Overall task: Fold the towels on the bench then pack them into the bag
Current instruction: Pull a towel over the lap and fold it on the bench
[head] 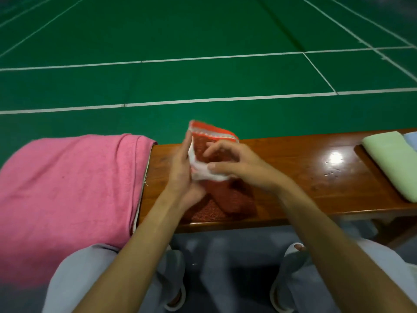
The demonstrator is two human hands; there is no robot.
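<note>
My right hand point(239, 163) pinches the red towel point(222, 195) by its white end. My left hand point(180, 168) props it up with flat fingers over the bench point(293, 168). The green towel point(392, 163) looks folded. The pink towel point(67, 188) is not. I see no bag.

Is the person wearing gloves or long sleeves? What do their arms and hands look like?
No gloves and no long sleeves. The left hand and right hand are bare. The left forearm and right forearm are bare too, down to the picture's bottom edge. I see no watch, ring or bracelet.
</note>
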